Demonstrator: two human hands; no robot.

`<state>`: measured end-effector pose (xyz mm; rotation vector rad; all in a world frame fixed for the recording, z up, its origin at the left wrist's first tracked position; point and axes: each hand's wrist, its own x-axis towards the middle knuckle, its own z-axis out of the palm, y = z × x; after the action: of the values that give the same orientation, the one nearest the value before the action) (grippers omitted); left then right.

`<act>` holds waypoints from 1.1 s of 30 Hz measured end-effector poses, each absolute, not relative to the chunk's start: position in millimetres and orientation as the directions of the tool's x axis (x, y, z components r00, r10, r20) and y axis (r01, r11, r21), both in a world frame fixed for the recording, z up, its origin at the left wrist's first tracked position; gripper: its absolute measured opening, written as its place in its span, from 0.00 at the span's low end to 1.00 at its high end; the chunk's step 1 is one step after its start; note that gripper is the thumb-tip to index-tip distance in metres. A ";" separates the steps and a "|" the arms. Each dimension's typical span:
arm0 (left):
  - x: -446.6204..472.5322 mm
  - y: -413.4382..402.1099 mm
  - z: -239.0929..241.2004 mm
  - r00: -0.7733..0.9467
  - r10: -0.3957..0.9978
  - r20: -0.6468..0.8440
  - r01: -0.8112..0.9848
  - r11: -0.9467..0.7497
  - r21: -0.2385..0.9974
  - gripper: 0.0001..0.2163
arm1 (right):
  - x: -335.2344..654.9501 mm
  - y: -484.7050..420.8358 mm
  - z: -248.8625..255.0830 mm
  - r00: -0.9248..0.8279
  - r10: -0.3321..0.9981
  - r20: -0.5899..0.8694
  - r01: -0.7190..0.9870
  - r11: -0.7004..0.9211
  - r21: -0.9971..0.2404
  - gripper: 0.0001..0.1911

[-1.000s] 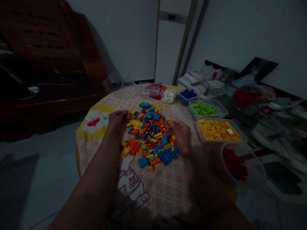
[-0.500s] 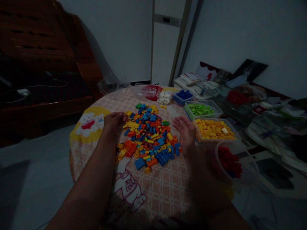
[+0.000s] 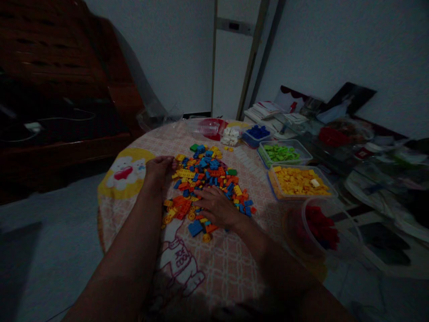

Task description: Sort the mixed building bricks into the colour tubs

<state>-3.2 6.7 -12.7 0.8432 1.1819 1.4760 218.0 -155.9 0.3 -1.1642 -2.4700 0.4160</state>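
Observation:
A loose pile of toy building blocks [image 3: 214, 165], mostly orange, blue and yellow, covers the middle of a round table. My right hand [image 3: 216, 205] lies palm down over the near part of the pile, fingers spread and reaching left; the blocks beneath it are hidden. At the pile's left edge my left hand [image 3: 161, 169] rests on its side, loosely cupped with its fingers toward the yellow blocks. Nothing shows in it, though its palm is partly hidden. A blue block [image 3: 195, 228] and a yellow wheel-like piece [image 3: 207, 238] lie nearest me.
Along the right stand tubs of yellow blocks [image 3: 298, 181], green blocks [image 3: 281, 153] and dark blue blocks [image 3: 257, 132]. A clear round tub [image 3: 353, 241] holds red blocks. White blocks [image 3: 230, 135] sit at the back, beside clear plastic packaging [image 3: 208, 128]. A cluttered glass table [image 3: 315, 143] adjoins.
My right hand has moved left from the pile's right side, turning palm down onto the blocks. My left hand has stayed at the left edge.

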 end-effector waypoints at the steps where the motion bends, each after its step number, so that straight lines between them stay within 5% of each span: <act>1: -3.5 7.1 -13.5 -0.226 0.972 -0.063 -0.282 -0.004 0.960 0.04 | 218.3 -155.9 -0.1 -0.562 0.801 0.203 0.701 0.593 -0.396 0.17; 14: -0.8 4.3 -6.5 -0.246 0.964 -0.099 -0.281 0.027 0.959 0.03 | 256.2 -144.2 4.7 -0.164 0.942 0.294 0.876 0.276 -0.395 0.17; 19: -0.3 3.9 -7.1 -0.239 0.967 -0.084 -0.286 0.012 0.958 0.02 | 240.0 -150.6 7.3 -0.428 0.827 0.366 0.746 0.551 -0.373 0.19; 25: -1.4 5.7 -9.4 -0.237 0.969 -0.076 -0.288 0.004 0.958 0.02 | 195.6 -174.9 8.8 -0.742 0.615 0.266 0.568 0.788 -0.236 0.20; 29: -3.2 8.1 -14.5 -0.222 0.974 -0.049 -0.298 -0.020 0.954 0.02 | 182.6 -180.5 3.0 -0.792 0.575 0.203 0.546 0.817 -0.183 0.18; 33: -3.9 8.0 -15.0 -0.207 0.977 -0.055 -0.311 -0.012 0.950 0.02 | 187.3 -172.6 -0.7 -0.702 0.686 0.190 0.656 0.727 -0.201 0.18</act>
<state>-3.9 8.0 -15.0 0.8463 1.1294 1.4799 187.3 -172.6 -0.7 -1.0613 -2.6802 0.1723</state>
